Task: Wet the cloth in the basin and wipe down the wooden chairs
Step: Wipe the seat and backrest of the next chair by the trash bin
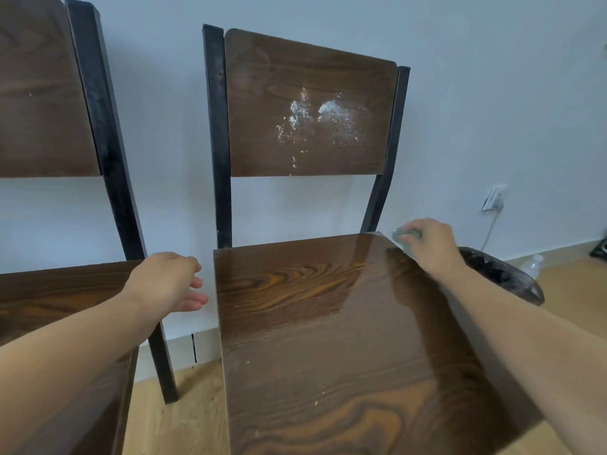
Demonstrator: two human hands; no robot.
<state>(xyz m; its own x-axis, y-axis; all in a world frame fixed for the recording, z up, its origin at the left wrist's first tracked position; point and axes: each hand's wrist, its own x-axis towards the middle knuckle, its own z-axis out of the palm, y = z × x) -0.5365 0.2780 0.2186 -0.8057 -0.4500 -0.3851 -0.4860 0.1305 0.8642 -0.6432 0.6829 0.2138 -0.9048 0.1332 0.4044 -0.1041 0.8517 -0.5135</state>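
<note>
The right hand (427, 246) grips the cloth (404, 235), wiping the far right corner of the seat (305, 339), the left hand (167, 280) is loose-fingered and empty; the stained backrest (262, 93) probably needs wiping next.

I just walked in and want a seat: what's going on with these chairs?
A person is wiping the chair in front of them. The right hand grips a cloth at the far right corner of its seat, which shines as if wet. The left hand is open, holding nothing, by the second chair. White specks on the backrest are not yet wiped.
</note>
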